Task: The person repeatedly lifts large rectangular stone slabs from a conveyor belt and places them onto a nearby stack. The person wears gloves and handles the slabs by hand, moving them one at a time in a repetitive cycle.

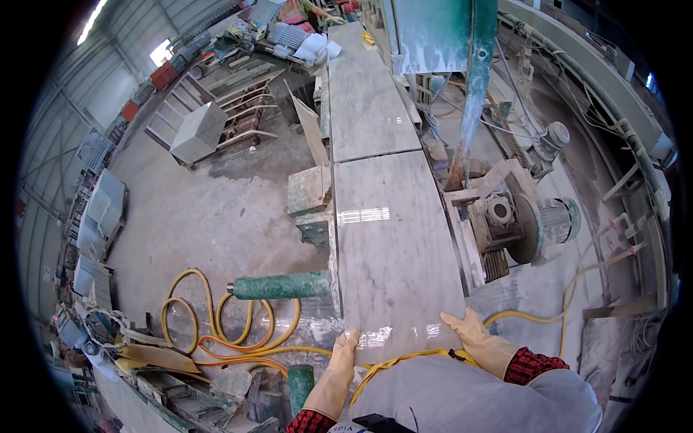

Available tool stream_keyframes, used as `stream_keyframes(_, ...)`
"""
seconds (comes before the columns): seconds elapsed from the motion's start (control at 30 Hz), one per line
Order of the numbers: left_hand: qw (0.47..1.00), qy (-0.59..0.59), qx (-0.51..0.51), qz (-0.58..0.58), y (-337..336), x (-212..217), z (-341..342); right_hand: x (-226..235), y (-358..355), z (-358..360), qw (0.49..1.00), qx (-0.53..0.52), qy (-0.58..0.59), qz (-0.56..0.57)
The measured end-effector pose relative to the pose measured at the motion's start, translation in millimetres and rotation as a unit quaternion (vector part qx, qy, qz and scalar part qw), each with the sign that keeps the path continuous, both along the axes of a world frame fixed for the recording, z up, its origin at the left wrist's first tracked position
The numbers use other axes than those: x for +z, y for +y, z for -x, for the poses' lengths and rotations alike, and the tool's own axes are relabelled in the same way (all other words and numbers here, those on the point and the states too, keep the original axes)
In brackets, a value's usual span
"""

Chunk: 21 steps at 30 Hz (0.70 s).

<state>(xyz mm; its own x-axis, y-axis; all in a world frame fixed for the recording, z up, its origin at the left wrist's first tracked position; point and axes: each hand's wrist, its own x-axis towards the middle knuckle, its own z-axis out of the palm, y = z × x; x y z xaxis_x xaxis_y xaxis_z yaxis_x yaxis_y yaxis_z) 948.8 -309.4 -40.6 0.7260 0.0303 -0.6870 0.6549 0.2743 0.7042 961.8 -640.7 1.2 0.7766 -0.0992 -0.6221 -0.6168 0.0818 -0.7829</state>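
at near corners of glossy, grey-veined rectangular slab (pixel 397 263): rubbery-gloved hands (pixel 339 361) (pixel 476 339) apart, clamped on edges.

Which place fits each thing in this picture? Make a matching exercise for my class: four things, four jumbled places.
1. Left hand
2. Right hand
3. Yellow hose
4. Horizontal green cylinder

A. Looped on the floor
B. Near right corner of the nearest slab
C. Jutting out left of the slab
D. Near left corner of the slab

Pairs: 1-D, 2-B, 3-A, 4-C
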Motion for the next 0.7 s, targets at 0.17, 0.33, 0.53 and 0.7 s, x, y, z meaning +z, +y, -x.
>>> stream_keyframes(0.17, 1.0, 0.019, 0.008, 0.004, -5.8, 15.2, -11.6, 3.5, -1.7, -8.8, 0.999, 0.019, 0.011, 0.027)
stream_keyframes(0.33, 0.999, 0.024, 0.031, 0.012, -6.0, 8.2, -20.0, -6.1, 1.9, -12.5, 0.998, -0.034, -0.049, 0.022)
stream_keyframes(0.53, 0.999, 0.025, 0.033, 0.012, -5.1, -1.3, -28.1, -28.6, -8.2, -21.9, 1.0, 0.016, 0.011, 0.012)
stream_keyframes(0.7, 0.999, 0.019, 0.033, 0.005, -4.8, -1.8, -36.7, -19.9, -6.3, -29.5, 0.998, 0.014, 0.017, 0.057)
